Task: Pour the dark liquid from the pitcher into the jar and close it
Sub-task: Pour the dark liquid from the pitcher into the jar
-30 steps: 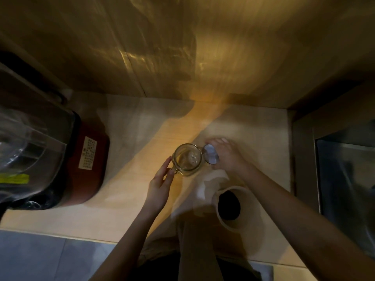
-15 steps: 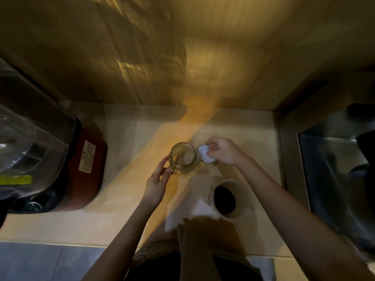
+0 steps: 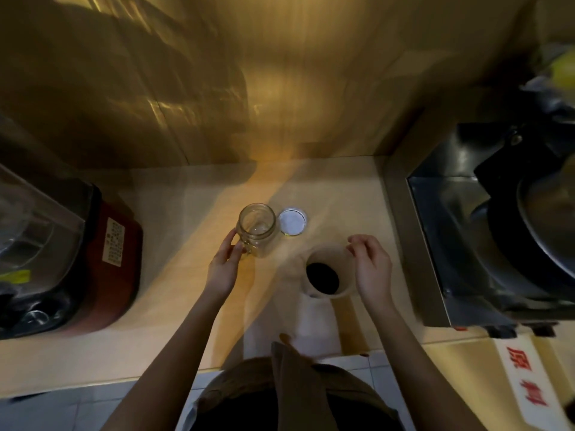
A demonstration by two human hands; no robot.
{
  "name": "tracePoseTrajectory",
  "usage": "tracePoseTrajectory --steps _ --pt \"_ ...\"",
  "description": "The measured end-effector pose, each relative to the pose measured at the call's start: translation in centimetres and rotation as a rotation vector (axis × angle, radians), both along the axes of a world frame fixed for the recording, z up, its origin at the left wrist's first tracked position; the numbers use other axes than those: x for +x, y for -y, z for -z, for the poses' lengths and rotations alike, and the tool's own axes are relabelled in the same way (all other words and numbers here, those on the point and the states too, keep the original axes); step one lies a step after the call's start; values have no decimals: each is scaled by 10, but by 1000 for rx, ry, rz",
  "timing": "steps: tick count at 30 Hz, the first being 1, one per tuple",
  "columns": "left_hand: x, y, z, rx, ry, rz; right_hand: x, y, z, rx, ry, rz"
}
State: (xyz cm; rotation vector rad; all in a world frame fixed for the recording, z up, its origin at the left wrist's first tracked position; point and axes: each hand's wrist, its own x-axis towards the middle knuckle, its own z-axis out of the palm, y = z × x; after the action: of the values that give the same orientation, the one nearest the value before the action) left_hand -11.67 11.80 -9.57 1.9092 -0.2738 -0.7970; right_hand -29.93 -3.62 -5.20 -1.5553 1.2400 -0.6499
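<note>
Nearest the camera, at six o'clock, the person's clothing is filling the bottom edge, and both bare forearms are reaching up from there onto the pale counter (image 3: 174, 306).

Just past that, at about five o'clock from the middle of the view, the pitcher (image 3: 326, 270) is standing upright with the dark liquid (image 3: 322, 276) sitting inside it. The right hand (image 3: 371, 267) is hovering at the pitcher's three o'clock side, fingers loosely curled and half open, gripping nothing; whether a fingertip is grazing the rim cannot be told.

At the pitcher's ten o'clock, the left hand (image 3: 222, 265) is resting its spread fingers against the near side of the jar (image 3: 256, 230), steadying it rather than wrapping it. The jar is standing open and looks empty. Its lid (image 3: 292, 221) is lying flat on the counter just beside the jar, at its three o'clock.

So the jar is uncapped and ready; by my reading, pouring has not begun, and lifting the pitcher, filling the jar and closing it are all left.

Farther out, at nine o'clock, a red appliance (image 3: 102, 269) is carrying a white label (image 3: 113, 242) with print too small to read. At four o'clock, red characters (image 3: 525, 379) are showing on a white strip; I cannot read them reliably. A metal sink (image 3: 460, 244) is lying at three o'clock.
</note>
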Motion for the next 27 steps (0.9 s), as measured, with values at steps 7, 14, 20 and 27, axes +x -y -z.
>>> tracePoseTrajectory --steps 7,14,20,27 --pt "-2 -1 -1 -24 10 14 -22 -30 21 107 40 79" --pt "2 -3 -1 -21 -23 9 -23 -43 31 149 52 114" --pt "5 -1 -4 -53 -93 -4 -14 -37 21 160 80 47" --pt "8 5 -7 -20 -187 -99 9 -13 10 191 155 71"
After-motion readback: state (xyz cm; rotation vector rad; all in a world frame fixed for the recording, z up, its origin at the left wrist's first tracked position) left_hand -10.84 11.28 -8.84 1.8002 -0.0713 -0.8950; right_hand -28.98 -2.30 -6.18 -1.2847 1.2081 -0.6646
